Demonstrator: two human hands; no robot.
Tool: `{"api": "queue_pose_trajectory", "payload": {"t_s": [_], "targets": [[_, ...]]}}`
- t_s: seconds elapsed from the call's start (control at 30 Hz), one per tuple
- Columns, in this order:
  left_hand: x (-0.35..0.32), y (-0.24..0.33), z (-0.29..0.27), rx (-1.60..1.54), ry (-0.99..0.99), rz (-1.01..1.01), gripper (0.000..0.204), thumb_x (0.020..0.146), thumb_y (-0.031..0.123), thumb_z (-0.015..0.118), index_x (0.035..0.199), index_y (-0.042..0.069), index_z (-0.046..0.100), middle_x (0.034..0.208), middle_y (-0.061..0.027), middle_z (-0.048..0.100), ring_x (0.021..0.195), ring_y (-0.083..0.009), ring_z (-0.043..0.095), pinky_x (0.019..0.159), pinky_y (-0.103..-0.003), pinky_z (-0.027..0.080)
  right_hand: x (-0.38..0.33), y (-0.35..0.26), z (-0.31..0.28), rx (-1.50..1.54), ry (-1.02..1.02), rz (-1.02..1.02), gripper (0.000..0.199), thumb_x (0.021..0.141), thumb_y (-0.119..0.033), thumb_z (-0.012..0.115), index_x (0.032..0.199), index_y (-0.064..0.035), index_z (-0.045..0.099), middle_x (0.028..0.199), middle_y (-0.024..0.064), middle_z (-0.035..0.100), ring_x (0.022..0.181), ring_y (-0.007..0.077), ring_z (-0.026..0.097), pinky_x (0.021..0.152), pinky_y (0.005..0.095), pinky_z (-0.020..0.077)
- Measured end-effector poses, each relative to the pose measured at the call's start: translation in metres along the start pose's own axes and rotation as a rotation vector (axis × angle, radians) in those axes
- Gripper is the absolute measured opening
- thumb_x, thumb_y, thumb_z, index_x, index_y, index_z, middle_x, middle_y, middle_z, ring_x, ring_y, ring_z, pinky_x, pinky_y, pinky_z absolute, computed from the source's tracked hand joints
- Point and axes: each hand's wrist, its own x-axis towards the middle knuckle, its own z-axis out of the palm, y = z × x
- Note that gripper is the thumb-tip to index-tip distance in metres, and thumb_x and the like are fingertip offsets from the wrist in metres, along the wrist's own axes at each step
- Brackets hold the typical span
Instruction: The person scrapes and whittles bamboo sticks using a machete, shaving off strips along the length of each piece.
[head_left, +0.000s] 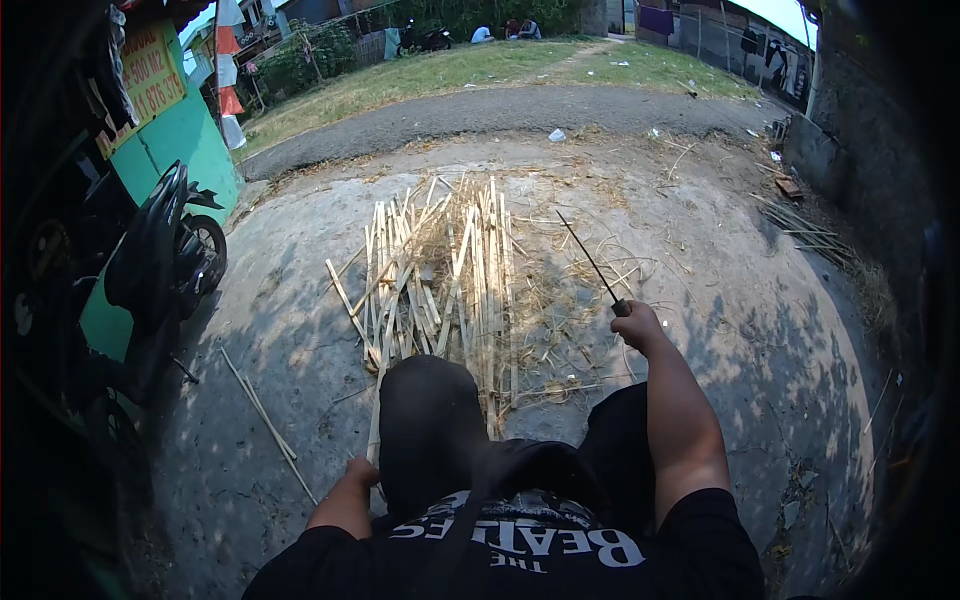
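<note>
My right hand [638,327] is closed round the dark handle of a long, thin-bladed knife [588,256], held out to the right with the blade slanting up and away to the left. Beside my left knee, my left hand [362,472] is closed at the near end of a pale bamboo strip [375,425]; my knee partly hides that strip's far side. Ahead of my knees lies a loose pile of split bamboo strips [487,270], some lined up and others crossed. Thin shavings [560,330] are strewn between the pile and the knife.
At the left stands a dark motorbike [160,250] by a green wall [180,150]. Two loose strips [262,415] lie on the concrete [260,330] to my left. More sticks [810,230] lie by the right wall. Beyond the paved strip [480,115] are grass and seated people [520,30].
</note>
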Motion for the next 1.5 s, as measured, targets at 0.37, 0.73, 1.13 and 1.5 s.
{"api": "queue_pose_trajectory", "payload": {"t_s": [0.37,0.73,1.13,1.5], "targets": [[0.043,0.031,-0.022,-0.429,-0.387,-0.186,0.031,0.091,0.026,0.066,0.107,-0.001,0.070,0.099,-0.0168,0.072,0.091,-0.0276,0.074,0.070,-0.047,0.058,-0.001,0.003,0.009,-0.169,-0.029,-0.005,0.044,0.065,-0.024,0.073,0.101,0.0011,0.070,0.090,0.0182,0.072,0.084,0.0312,0.070,0.077,0.0419,0.0544],[-0.044,0.037,-0.105,-0.396,0.569,-0.081,0.040,0.094,0.041,0.064,0.100,0.002,0.072,0.102,-0.0247,0.072,0.094,-0.0452,0.069,0.080,-0.052,0.053,-0.013,-0.069,0.028,0.316,-0.120,-0.050,0.029,0.076,-0.015,0.078,0.099,-0.0022,0.064,0.075,0.0034,0.061,0.062,0.0124,0.058,0.056,0.0309,0.0472],[-0.082,0.190,-0.224,-0.538,0.732,0.651,0.029,0.096,0.031,0.068,0.099,0.002,0.071,0.080,-0.0189,0.068,0.074,-0.0377,0.068,0.066,-0.044,0.051,-0.027,-0.151,0.076,0.956,-0.018,-0.223,0.040,0.090,-0.023,0.078,0.119,-0.0008,0.064,0.099,0.0087,0.068,0.059,0.0087,0.055,0.053,0.0244,0.0443],[-0.097,0.315,-0.242,-0.362,0.491,1.030,0.028,0.093,0.027,0.072,0.098,-0.001,0.072,0.084,-0.0191,0.070,0.075,-0.0345,0.070,0.070,-0.041,0.055,-0.011,-0.128,0.056,1.023,0.252,-0.057,0.061,0.093,-0.024,0.076,0.146,-0.0029,0.053,0.107,0.0060,0.064,0.060,0.0089,0.053,0.056,0.0260,0.0465]]}}
